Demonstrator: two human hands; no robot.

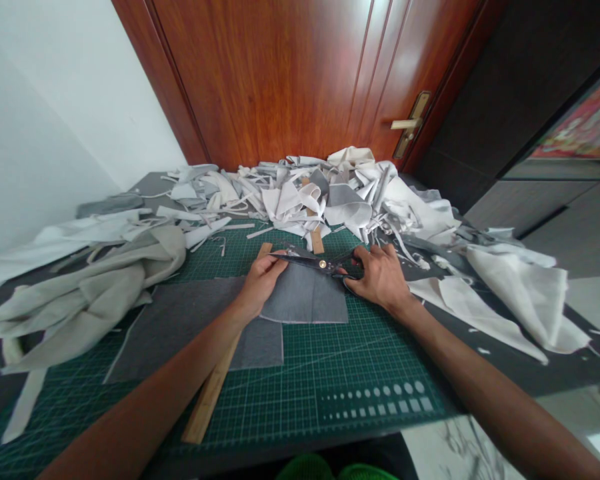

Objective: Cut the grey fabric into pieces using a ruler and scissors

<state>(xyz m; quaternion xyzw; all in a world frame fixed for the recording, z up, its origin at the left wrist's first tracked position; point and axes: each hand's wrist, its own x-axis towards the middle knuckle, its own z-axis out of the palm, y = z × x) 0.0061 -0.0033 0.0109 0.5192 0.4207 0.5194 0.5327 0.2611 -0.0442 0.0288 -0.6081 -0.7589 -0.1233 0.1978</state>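
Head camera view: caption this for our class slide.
Right hand grips black metal shears over grey fabric on a green cutting mat.

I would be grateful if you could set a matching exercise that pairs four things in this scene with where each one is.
Things:
1. Black shears
2. Wooden ruler
3. Crumpled beige cloth
4. White fabric scraps

Places:
A. Heaped against the foot of the wooden door
B. Held at the handles by the right hand
C. Lying across the green cutting mat, partly hidden by the left forearm
D. Bunched at the mat's left side

Pairs: 1-B, 2-C, 3-D, 4-A
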